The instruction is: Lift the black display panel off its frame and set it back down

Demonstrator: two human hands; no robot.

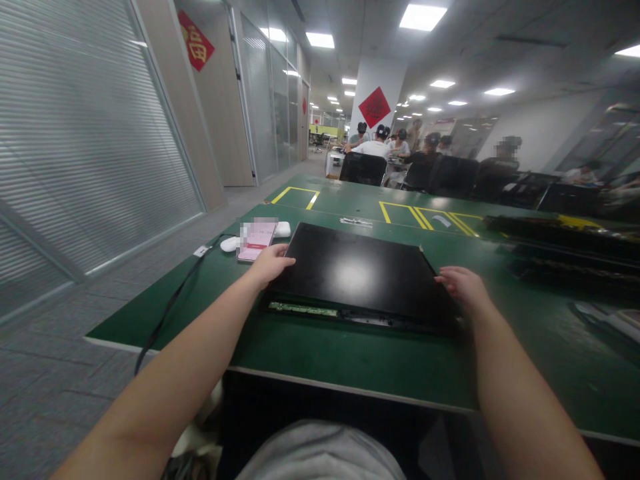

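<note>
Just beyond the green circuit strip (pixel 303 309) on the worktop (pixel 360 360), the black panel (pixel 345 267) is pinched along opposite sides by the left hand (pixel 270 267) and right hand (pixel 466 287), probably to keep so wide a sheet balanced.

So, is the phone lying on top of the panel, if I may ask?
No, the phone lies on the green table, left of the panel.

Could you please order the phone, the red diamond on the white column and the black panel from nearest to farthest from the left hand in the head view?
1. Black panel: left edge in the left hand.
2. Phone: just beyond, slightly left.
3. Red diamond: far ahead, on the white column.
</note>
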